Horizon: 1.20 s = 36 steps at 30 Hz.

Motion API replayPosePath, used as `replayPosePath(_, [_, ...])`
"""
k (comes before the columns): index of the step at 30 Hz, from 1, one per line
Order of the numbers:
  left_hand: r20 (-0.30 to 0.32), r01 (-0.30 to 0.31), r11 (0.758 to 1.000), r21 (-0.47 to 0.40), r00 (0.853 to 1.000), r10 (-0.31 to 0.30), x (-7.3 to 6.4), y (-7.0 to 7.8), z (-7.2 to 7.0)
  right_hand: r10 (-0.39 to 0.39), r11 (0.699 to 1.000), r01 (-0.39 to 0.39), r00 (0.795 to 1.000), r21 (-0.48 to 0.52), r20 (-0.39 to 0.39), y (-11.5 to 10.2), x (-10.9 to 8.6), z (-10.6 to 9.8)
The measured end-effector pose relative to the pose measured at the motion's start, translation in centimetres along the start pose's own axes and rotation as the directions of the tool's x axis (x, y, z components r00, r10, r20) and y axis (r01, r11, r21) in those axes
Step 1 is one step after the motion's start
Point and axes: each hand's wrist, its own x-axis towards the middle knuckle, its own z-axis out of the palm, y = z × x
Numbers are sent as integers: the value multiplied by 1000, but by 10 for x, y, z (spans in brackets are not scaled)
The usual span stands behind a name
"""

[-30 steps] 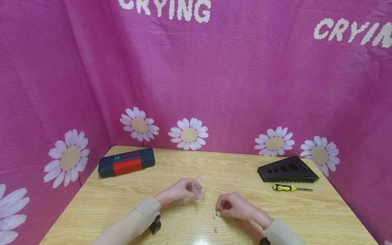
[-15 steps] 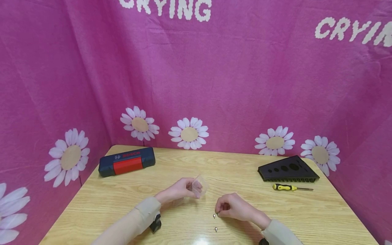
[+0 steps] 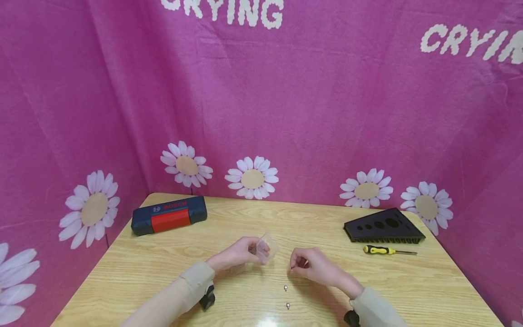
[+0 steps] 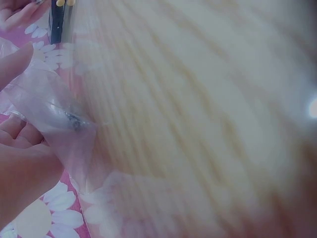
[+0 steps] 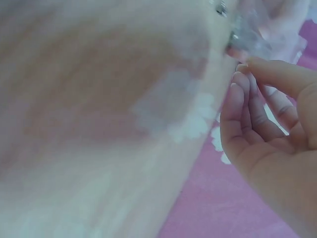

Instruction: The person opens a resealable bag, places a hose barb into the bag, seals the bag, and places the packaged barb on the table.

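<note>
My left hand (image 3: 239,253) grips a clear plastic bag (image 3: 267,249) at mid-table. In the left wrist view, small dark metal parts (image 4: 74,121) show inside the bag. To the right, my right hand (image 3: 315,267) hovers just over the tabletop with thumb and forefinger pinched together on a small metal piece (image 3: 292,269), mostly hidden by the fingertips. Two similar small silvery pieces lie on the table in front of that hand, one nearer it (image 3: 285,288) and the other closer to me (image 3: 288,305). Their exact kind is too small to tell.
At the back left lies a blue and red Bosch case (image 3: 169,215). A black wedge-shaped holder with holes (image 3: 384,226) sits at the back right, with a yellow and black screwdriver (image 3: 380,250) before it. A pink flowered cloth (image 3: 302,113) hangs behind the wooden table (image 3: 229,299).
My right hand has taken one of the small metal pieces from the table and risen slightly away from the other two. The left hand and the bag stay in place.
</note>
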Motion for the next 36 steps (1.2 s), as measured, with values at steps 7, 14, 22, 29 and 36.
replayPosePath(7, [9, -13, 1000, -4, 1000, 13, 0, -1, 0, -6, 1000, 4, 992, -17, -127, -6, 19, -13])
replayPosePath(14, [9, -25, 1000, 3, 1000, 25, -1, 1, 0, -65, 998, 60, 977, -30, -204, -15, 41, -16])
replayPosePath(22, [27, -44, 999, -1, 999, 44, -3, 3, 1, -39, 999, 36, 990, -23, -136, -27, 63, -13])
replayPosePath(29, [36, -61, 998, 15, 998, 61, -4, 3, -1, -71, 997, 70, 992, -12, -108, -30, 68, -9])
replayPosePath(36, [20, -48, 999, 6, 999, 47, -2, 2, 0, -50, 999, 50, 990, 0, -129, -29, 57, -13])
